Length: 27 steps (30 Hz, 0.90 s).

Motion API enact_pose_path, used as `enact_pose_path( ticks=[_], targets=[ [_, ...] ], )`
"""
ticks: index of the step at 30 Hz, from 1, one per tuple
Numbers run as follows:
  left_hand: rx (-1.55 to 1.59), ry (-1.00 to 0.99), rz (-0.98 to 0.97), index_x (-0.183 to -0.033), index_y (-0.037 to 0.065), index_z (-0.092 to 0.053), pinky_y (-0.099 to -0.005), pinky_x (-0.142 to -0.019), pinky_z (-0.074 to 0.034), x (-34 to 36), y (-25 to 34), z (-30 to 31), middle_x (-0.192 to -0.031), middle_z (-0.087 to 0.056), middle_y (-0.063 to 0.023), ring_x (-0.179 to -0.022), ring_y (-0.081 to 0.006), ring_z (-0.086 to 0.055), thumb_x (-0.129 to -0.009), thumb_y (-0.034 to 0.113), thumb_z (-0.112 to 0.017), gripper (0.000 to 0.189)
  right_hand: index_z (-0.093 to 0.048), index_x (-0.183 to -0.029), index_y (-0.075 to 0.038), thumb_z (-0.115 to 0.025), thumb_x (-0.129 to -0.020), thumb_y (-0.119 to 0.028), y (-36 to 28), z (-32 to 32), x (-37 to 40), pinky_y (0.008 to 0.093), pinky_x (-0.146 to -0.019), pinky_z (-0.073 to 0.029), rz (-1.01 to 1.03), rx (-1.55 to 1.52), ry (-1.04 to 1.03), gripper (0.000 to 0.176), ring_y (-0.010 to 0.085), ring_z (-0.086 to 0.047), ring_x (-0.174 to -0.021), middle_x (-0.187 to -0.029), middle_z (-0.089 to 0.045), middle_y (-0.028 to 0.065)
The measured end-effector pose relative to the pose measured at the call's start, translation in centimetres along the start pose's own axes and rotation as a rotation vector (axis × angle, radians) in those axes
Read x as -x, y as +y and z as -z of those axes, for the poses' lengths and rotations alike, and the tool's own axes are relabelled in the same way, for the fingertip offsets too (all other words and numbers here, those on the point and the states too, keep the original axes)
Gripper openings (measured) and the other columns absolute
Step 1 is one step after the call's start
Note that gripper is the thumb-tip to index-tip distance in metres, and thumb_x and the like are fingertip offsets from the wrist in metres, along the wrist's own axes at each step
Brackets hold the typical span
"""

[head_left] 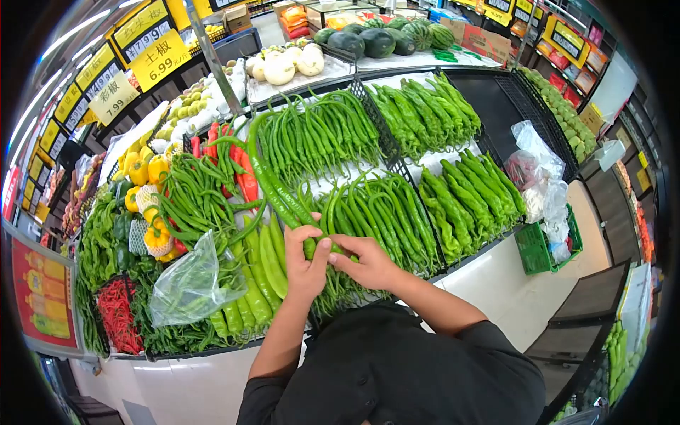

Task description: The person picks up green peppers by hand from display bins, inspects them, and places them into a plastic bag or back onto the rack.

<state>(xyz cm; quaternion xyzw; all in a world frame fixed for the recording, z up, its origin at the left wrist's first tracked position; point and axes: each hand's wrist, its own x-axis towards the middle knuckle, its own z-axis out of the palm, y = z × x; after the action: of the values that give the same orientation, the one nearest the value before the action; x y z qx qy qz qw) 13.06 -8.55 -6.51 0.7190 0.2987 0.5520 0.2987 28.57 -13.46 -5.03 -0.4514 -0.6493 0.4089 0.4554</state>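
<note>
My left hand (304, 265) is closed around the lower end of a few long green chili peppers (278, 195), whose tips reach up and to the left over the display. My right hand (367, 263) meets it at that end, its thumb and fingers pinched on the peppers; exactly what lies between them is partly hidden. Just beyond my hands, long green peppers (379, 219) lie in a neat row, with another row of thin peppers (312, 134) behind. Broad light-green peppers (248, 301) are to the left of my left hand.
A clear plastic bag (190, 287) rests on the left peppers, near red chilies (120, 315) and yellow bell peppers (157, 237). Black dividers (379, 124) separate the rows. Watermelons (379, 42) sit at the back. A green crate (535, 248) with plastic bags stands at the right.
</note>
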Motion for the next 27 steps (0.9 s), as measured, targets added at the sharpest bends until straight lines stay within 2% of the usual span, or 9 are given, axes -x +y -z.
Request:
enact_pose_path(
  ticks=[2, 5, 8, 11, 14, 17, 20, 23, 27],
  targets=[
    [0.049, -0.017, 0.085, -0.111, 0.007, -0.051, -0.0333, -0.092, -0.043, 0.4, -0.4, 0.0, -0.123, -0.053, -0.0128, -0.099, -0.0179, -0.056, -0.093, 0.005, -0.059, 0.019, -0.057, -0.115, 0.002, -0.058, -0.098, -0.017, 0.8, -0.3, 0.1, 0.03, -0.062, -0.047, -0.053, -0.184, -0.016, 0.027, 0.013, -0.057, -0.067, -0.077, -0.062, 0.0072],
    [0.071, -0.011, 0.115, -0.112, 0.006, -0.056, -0.0385, -0.096, -0.041, -0.1, -0.2, 0.2, -0.124, -0.054, -0.0153, -0.105, -0.0247, -0.054, -0.092, 0.007, -0.061, 0.02, -0.055, -0.117, 0.001, -0.052, -0.101, -0.015, 1.9, -0.5, -0.2, 0.0273, -0.062, -0.047, -0.133, -0.367, -0.006, 0.024, 0.0098, -0.056, -0.067, -0.08, -0.061, 0.0036],
    [-0.024, 0.011, 0.064, -0.116, 0.005, -0.055, -0.036, -0.091, -0.044, 0.1, -2.3, 0.9, -0.129, -0.052, -0.0163, -0.102, -0.0224, -0.056, -0.094, 0.008, -0.058, 0.022, -0.054, -0.118, 0.0, -0.05, -0.102, -0.014, 3.5, -0.7, -0.9, 0.0253, -0.061, -0.047, -0.183, -0.425, 0.076, 0.021, 0.0084, -0.054, -0.066, -0.079, -0.058, 0.0011],
    [0.044, 0.08, 0.062, -0.12, 0.004, -0.051, -0.0355, -0.095, -0.043, -0.7, -2.3, 1.4, -0.137, -0.048, -0.0157, -0.097, -0.0164, -0.058, -0.096, 0.006, -0.053, 0.024, -0.052, -0.116, -0.002, -0.048, -0.103, -0.014, 4.6, -0.1, -2.2, 0.0223, -0.058, -0.043, -0.18, -0.42, 0.189, 0.019, 0.0066, -0.047, -0.063, -0.076, -0.051, -0.0017],
    [0.006, 0.126, 0.007, -0.121, 0.004, -0.05, -0.0335, -0.088, -0.046, -1.2, -3.4, 2.3, -0.135, -0.049, -0.0154, -0.096, -0.0171, -0.06, -0.097, 0.009, -0.051, 0.024, -0.052, -0.12, -0.003, -0.048, -0.104, -0.016, 6.0, 1.6, -4.4, 0.0214, -0.056, -0.038, -0.206, -0.398, 0.292, 0.022, 0.0055, -0.044, -0.062, -0.075, -0.049, -0.0032],
    [-0.019, 0.17, -0.009, -0.121, 0.004, -0.05, -0.0317, -0.082, -0.048, -1.8, -3.8, 3.0, -0.135, -0.049, -0.0158, -0.094, -0.0174, -0.06, -0.098, 0.01, -0.051, 0.024, -0.051, -0.124, -0.001, -0.048, -0.103, -0.018, 8.1, 4.7, -7.8, 0.0245, -0.06, -0.042, -0.159, -0.211, 0.358, 0.026, 0.0074, -0.047, -0.066, -0.076, -0.052, -0.0011],
    [-0.041, 0.2, -0.017, -0.121, 0.005, -0.05, -0.0311, -0.079, -0.049, -2.3, -4.1, 3.6, -0.135, -0.049, -0.0164, -0.092, -0.0174, -0.061, -0.098, 0.011, -0.051, 0.024, -0.049, -0.128, 0.0, -0.048, -0.103, -0.02, 12.3, 7.8, -12.4, 0.03, -0.067, -0.046, -0.12, 0.006, 0.476, 0.033, 0.0132, -0.053, -0.071, -0.08, -0.058, 0.0039],
    [0.001, 0.219, 0.019, -0.121, 0.005, -0.051, -0.0322, -0.081, -0.047, -2.5, -3.9, 4.0, -0.134, -0.049, -0.0172, -0.094, -0.0189, -0.06, -0.097, 0.009, -0.052, 0.024, -0.048, -0.131, 0.002, -0.05, -0.101, -0.021, 14.8, 10.5, -16.7, 0.0361, -0.076, -0.048, -0.13, 0.158, 0.528, 0.038, 0.0229, -0.061, -0.079, -0.09, -0.065, 0.0122],
    [0.003, 0.237, 0.073, -0.121, 0.006, -0.051, -0.0319, -0.08, -0.046, -2.4, -4.6, 4.5, -0.133, -0.047, -0.0169, -0.095, -0.0193, -0.06, -0.097, 0.008, -0.052, 0.025, -0.048, -0.132, 0.003, -0.051, -0.1, -0.02, 16.3, 11.9, -22.1, 0.0406, -0.084, -0.048, -0.161, 0.265, 0.534, 0.04, 0.0333, -0.065, -0.091, -0.101, -0.067, 0.0193]
  ],
)
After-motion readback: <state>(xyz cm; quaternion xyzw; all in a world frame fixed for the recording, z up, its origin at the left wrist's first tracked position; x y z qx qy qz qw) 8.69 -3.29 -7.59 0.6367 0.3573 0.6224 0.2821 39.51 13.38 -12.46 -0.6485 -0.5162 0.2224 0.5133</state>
